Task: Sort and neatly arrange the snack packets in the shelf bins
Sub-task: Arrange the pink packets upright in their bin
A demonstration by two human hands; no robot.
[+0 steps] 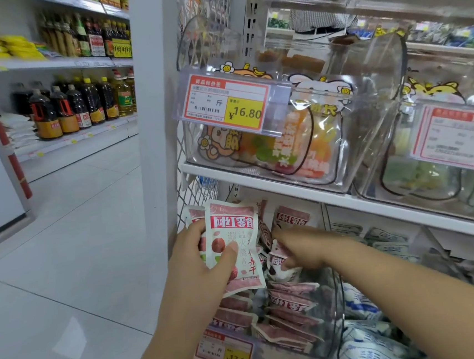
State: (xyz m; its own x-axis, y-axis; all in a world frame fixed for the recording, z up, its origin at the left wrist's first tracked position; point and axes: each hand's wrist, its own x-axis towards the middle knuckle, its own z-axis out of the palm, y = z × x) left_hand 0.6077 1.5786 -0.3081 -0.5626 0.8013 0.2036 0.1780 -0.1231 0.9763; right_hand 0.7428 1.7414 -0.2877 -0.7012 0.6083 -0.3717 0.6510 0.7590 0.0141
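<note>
Head view of a shop shelf unit. The left hand [205, 257] grips a small stack of pink-and-white snack packets [235, 246], thumb across the front one, upright and just in front of the lower clear bin [338, 314]. The right hand [300, 247], blurred, reaches into that bin from the right; its fingers are closed round a single pink packet [279, 259] at the top of the pile. Further pink packets [288, 304] lie overlapping and unevenly inside the bin, behind a price tag marked 17.60 [227, 351]. The neighbouring compartment to the right holds blue-and-white packets [358, 311]. On the white shelf board [288, 184] above stands an upper clear bin [256, 151] of mixed-colour sweets, decorated with cartoon stickers and carrying a price tag marked 16.80 [228, 102]. Far left, across the pale tiled floor [63, 254], another shelf unit carries dark bottles [78, 107].
</note>
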